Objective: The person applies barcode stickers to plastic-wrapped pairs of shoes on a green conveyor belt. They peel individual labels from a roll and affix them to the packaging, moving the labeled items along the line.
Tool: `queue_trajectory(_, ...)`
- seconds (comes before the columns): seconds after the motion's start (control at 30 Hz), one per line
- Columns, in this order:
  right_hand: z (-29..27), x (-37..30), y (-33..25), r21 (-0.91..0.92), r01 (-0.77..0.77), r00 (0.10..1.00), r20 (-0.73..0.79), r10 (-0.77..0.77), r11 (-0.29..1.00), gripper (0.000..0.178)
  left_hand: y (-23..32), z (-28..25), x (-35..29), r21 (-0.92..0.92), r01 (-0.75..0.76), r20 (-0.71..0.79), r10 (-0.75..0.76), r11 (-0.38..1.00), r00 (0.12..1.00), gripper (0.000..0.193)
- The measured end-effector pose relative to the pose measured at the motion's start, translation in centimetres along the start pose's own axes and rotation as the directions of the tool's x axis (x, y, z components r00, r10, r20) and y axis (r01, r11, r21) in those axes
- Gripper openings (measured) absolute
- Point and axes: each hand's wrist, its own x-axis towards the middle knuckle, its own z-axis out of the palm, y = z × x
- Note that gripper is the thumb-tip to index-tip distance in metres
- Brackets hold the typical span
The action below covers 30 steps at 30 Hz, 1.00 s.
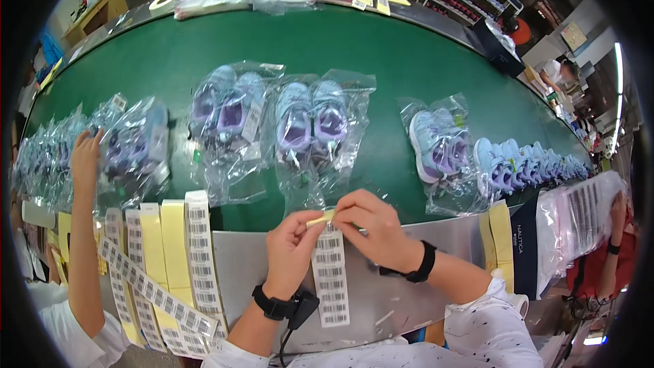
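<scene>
A white strip of barcode labels point(330, 279) with a yellow backing hangs down between my hands, over the metal edge of the bench. My left hand point(291, 249) pinches the folded top end of it between thumb and fingers. Close beside, my right hand point(378, 232) is closed, its fingertips at the strip's top edge. Just beyond my hands lies a pair of light blue and purple shoes point(313, 123) in a see-through plastic bag. Another bagged pair point(228, 105) is to its left, and a third bagged pair point(439, 143) is to the right.
More label strips point(201, 252) lie along the edge at left. A co-worker's hand point(86, 157) reaches onto bagged shoes on the green belt point(381, 48). Unbagged shoes point(521, 163) line up at right, near stacked plastic bags point(579, 215). A tape roll point(164, 3) sits across the belt.
</scene>
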Motion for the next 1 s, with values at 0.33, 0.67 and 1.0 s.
queue_trajectory(0.33,-0.7,-1.9,1.4,0.13,-0.191,0.982,0.023,0.189,0.973,0.011,-0.7,1.3,0.2,0.062,0.006,0.019,-0.007,0.998,1.0,0.02)
queue_trajectory(0.67,-2.4,-2.2,1.0,0.001,0.011,0.997,-0.076,-0.011,1.0,0.008,-0.6,3.1,0.3,-0.032,0.091,0.163,-0.084,0.995,0.983,0.047)
queue_trajectory(1.0,-11.6,13.0,16.9,0.537,-0.469,0.726,-0.218,0.653,0.701,0.011,-0.6,4.3,1.1,0.038,0.144,0.154,-0.148,0.989,0.977,0.055)
